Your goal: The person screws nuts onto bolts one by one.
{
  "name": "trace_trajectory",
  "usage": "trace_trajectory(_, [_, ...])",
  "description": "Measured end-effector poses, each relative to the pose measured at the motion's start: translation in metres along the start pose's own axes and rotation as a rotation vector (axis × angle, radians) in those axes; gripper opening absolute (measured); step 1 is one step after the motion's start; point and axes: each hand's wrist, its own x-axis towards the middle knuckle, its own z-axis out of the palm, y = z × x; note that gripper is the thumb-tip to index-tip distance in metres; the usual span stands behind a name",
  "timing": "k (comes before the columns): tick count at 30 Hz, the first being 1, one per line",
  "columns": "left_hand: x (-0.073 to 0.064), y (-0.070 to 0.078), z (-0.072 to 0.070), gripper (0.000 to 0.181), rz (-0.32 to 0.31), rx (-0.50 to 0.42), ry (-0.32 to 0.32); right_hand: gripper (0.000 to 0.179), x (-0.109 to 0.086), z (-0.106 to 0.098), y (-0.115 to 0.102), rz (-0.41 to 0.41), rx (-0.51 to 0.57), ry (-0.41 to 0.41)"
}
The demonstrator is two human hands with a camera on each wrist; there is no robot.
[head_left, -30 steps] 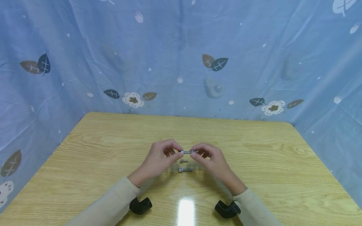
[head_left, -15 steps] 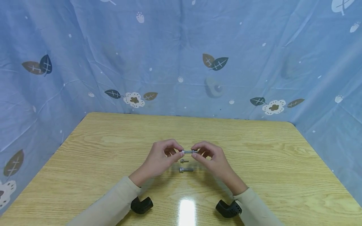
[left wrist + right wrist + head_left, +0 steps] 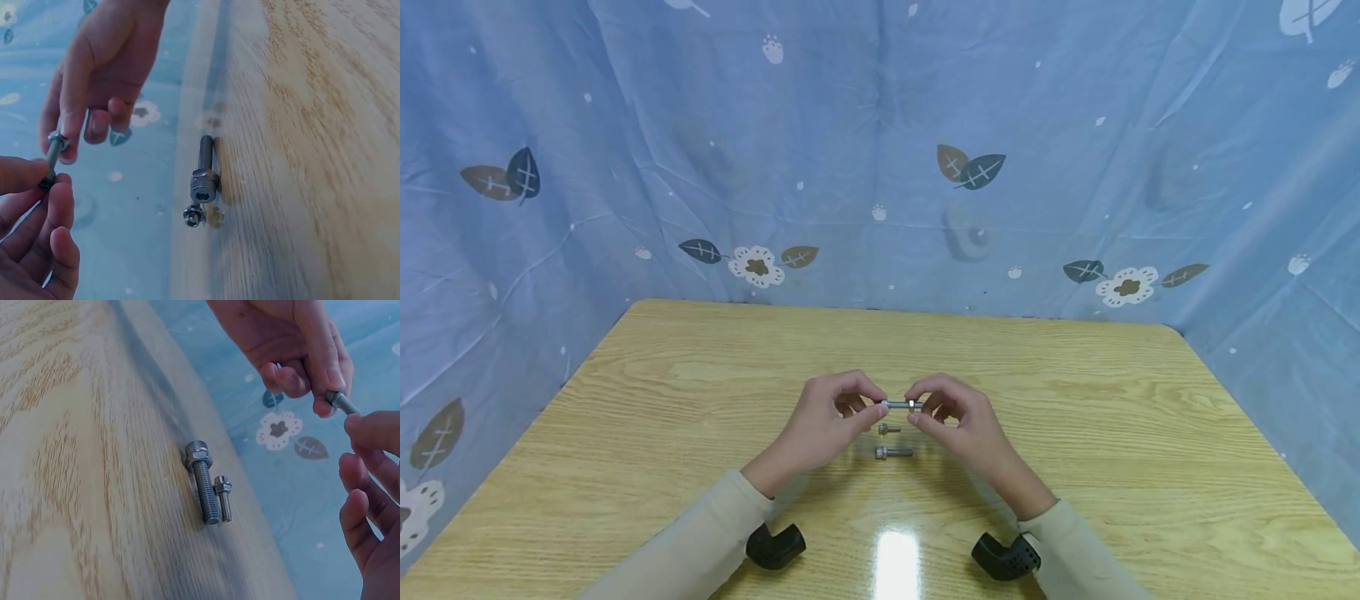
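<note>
My left hand (image 3: 830,417) pinches the head end of a metal bolt (image 3: 897,404), which lies level above the table. A hex nut (image 3: 912,406) sits on the bolt's shank, and the thumb and forefinger of my right hand (image 3: 961,412) hold it by its sides. From the left wrist, the nut (image 3: 58,138) shows against the right fingertips, while the left fingers cover most of the bolt head. The right wrist view shows the socket head bolt (image 3: 342,402) between both hands; the nut is hidden there by the right fingers.
Below the hands, a small bolt (image 3: 888,429) and a larger bolt (image 3: 892,452) lie side by side on the wooden table (image 3: 700,400), each with a nut near its head. A blue patterned curtain (image 3: 880,125) stands behind the table.
The right thumb and forefinger have spread slightly around the nut, so more of it shows. The left hand and the bolts on the table have stayed in place.
</note>
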Motion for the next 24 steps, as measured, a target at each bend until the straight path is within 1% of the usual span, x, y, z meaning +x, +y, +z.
trace_trajectory(3, [0.0005,-0.0024,-0.0001,0.004,0.008,-0.007,-0.001,0.020,0.0001,0.0001,0.0002,0.010,-0.004,0.000])
trace_trajectory(8, [0.0007,-0.0049,-0.0005,0.004,0.013,-0.009,-0.004,0.014,-0.0002,0.0004,0.0006,0.050,-0.005,-0.005])
trace_trajectory(12, [0.0004,-0.0041,-0.0008,0.004,0.011,-0.007,-0.005,0.019,0.0002,0.0006,0.0002,0.057,-0.010,-0.008])
trace_trajectory(16, [0.0004,-0.0028,-0.0013,0.004,0.014,-0.006,-0.003,0.024,0.0011,0.0017,-0.0010,0.039,-0.010,0.001])
trace_trajectory(24, [0.0006,-0.0017,-0.0020,0.004,0.012,-0.012,-0.008,0.019,0.0012,0.0021,-0.0011,0.052,-0.010,0.013])
